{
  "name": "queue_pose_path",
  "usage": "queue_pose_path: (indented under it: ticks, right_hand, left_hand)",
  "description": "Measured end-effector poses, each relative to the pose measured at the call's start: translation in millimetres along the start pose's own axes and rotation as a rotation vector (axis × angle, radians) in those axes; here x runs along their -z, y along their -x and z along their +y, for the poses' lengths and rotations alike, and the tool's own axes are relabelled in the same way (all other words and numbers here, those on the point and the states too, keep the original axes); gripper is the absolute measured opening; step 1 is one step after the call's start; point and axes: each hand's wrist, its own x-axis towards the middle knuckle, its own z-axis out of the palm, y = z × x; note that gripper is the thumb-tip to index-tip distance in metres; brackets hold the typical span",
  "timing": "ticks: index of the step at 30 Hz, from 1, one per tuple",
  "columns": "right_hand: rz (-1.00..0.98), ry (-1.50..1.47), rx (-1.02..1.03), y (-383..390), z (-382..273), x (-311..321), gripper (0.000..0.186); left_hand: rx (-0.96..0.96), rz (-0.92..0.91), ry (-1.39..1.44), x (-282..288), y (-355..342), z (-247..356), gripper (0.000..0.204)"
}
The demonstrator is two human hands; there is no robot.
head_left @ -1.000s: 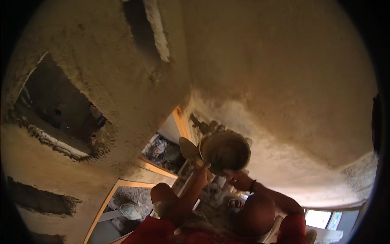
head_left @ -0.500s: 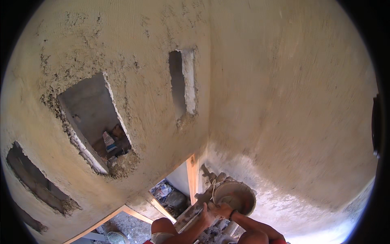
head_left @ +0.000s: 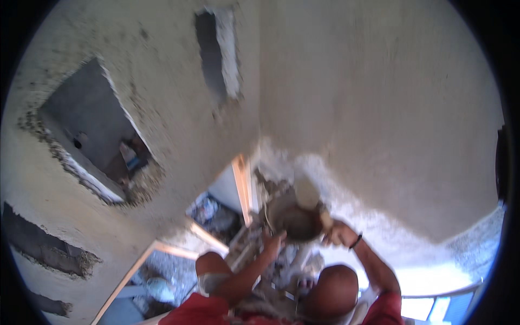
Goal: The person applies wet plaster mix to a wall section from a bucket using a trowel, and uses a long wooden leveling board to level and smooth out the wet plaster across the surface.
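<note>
My right hand grips a trowel by its wooden handle, with the pale blade angled up over the bucket's right side. The round, mortar-stained bucket is below, its thin handle hanging at the left. My left hand is at the bucket's lower left rim, fingers curled against it. Blur hides exactly how they grip.
Rough plastered walls meet at a corner, the left one pierced by several ragged openings. A wooden frame stands left of the bucket. Cluttered boards and debris lie below, with rubble visible through the lower openings.
The trowel has passed from my left hand at the bucket's left to my right hand at its right. My left hand has moved down to the rim. The view has also swung.
</note>
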Motion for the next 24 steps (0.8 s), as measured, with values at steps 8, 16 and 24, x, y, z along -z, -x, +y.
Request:
queue_pose_path:
  ticks: [8, 16, 24]
  right_hand:
    - [0.231, 1.387, -0.089, 33.9, -63.6, -6.2, 0.027]
    - [-0.290, 1.818, 0.001, -45.7, -36.2, -35.2, 0.019]
    - [-0.091, 2.050, -0.182, -90.4, -0.4, -5.8, 0.018]
  left_hand:
    - [-0.368, 0.012, -0.007, 20.5, -29.5, -32.9, 0.059]
    - [0.418, -0.087, 0.274, 4.9, -21.2, -40.5, 0.047]
    - [0.396, -0.181, 0.328, 5.6, -9.1, -36.5, 0.050]
